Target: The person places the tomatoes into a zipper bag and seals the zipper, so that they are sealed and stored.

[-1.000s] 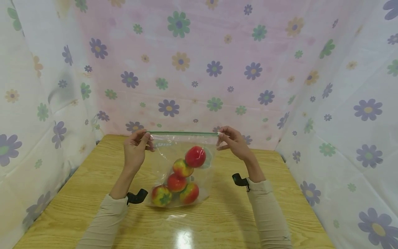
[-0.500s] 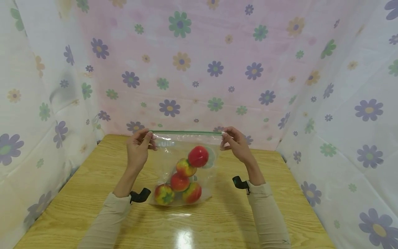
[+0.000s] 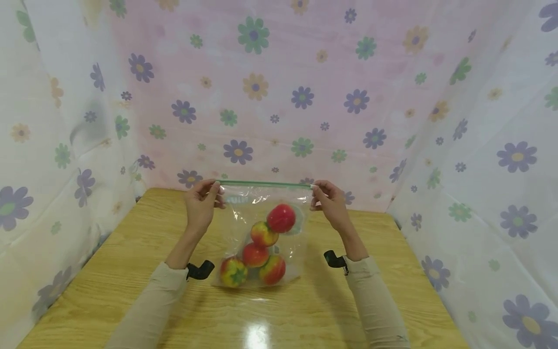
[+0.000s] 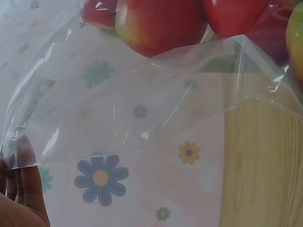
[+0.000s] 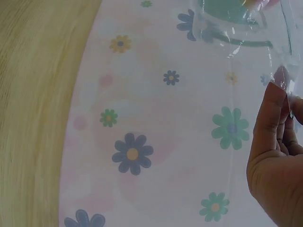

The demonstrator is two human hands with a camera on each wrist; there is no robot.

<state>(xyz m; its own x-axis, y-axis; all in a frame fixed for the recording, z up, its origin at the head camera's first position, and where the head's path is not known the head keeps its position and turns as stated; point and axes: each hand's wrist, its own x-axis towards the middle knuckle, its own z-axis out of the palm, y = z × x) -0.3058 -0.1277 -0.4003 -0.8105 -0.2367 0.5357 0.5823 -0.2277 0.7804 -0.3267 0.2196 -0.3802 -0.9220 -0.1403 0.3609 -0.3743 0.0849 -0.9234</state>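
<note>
A clear zip bag (image 3: pixel 237 220) with a green zip strip (image 3: pixel 266 184) along its top hangs upright between my hands over the table. Inside are several round red and yellow fruits; a mostly red fruit (image 3: pixel 281 218) is highest, and a fruit with a green star-shaped top (image 3: pixel 233 272) lies at the bottom left. At the upper left corner my left hand (image 3: pixel 201 206) pinches the bag between thumb and fingers. My right hand (image 3: pixel 331 203) pinches the upper right corner. In the left wrist view, red fruits (image 4: pixel 161 23) show above the bag's clear film.
The wood-grain table (image 3: pixel 357 300) lies beneath the bag. Flower-patterned cloth (image 3: pixel 279 97) stands behind the table and along both sides. Small black wrist devices (image 3: pixel 200 270) sit at both sleeve cuffs.
My left hand has shifted to the right, and the bag with its fruits has moved right too. The right hand has moved slightly right; both hands keep their pinch on the corners.
</note>
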